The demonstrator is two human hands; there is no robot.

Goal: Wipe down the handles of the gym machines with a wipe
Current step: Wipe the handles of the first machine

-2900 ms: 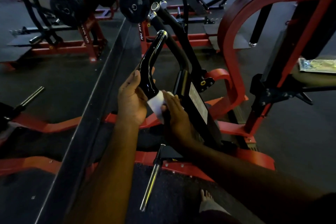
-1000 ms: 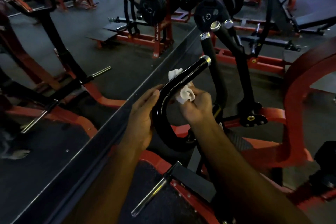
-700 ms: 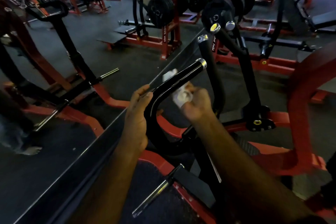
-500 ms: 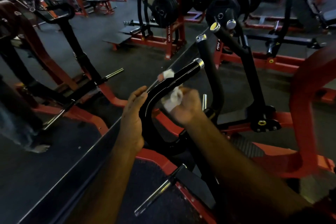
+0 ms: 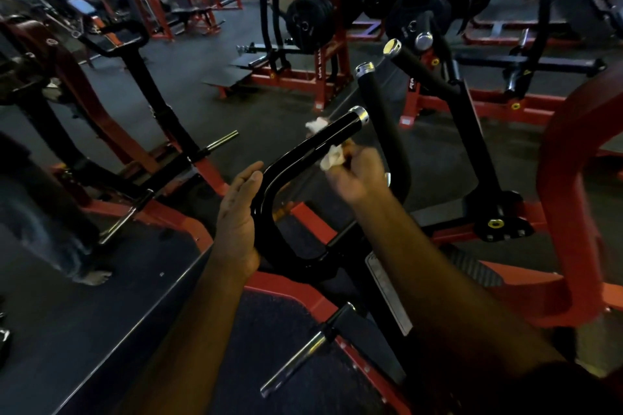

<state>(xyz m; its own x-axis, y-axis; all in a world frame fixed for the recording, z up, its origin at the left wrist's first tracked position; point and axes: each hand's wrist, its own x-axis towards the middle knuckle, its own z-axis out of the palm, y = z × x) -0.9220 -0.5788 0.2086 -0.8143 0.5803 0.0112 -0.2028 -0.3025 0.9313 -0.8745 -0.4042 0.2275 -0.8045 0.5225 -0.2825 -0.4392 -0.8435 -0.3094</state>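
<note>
A glossy black curved handle (image 5: 303, 152) with a chrome end cap rises at the centre of the head view. My left hand (image 5: 237, 216) rests flat against the bend of the handle with fingers straight. My right hand (image 5: 359, 172) grips a crumpled white wipe (image 5: 332, 157) wrapped around the upper stretch of the handle; a tuft of the wipe shows on the handle's far side. A second black handle (image 5: 381, 121) and a third (image 5: 428, 74), both chrome-capped, stand just behind.
A mirror edge (image 5: 161, 300) runs diagonally at left, reflecting a bare foot. A chrome peg (image 5: 303, 350) juts out low at centre. A red machine frame (image 5: 566, 178) curves at right. Weight plates (image 5: 306, 23) on red racks stand at the back.
My right hand has slid the wipe up the handle toward the chrome cap. My left hand has stayed against the bend. The view has tilted slightly.
</note>
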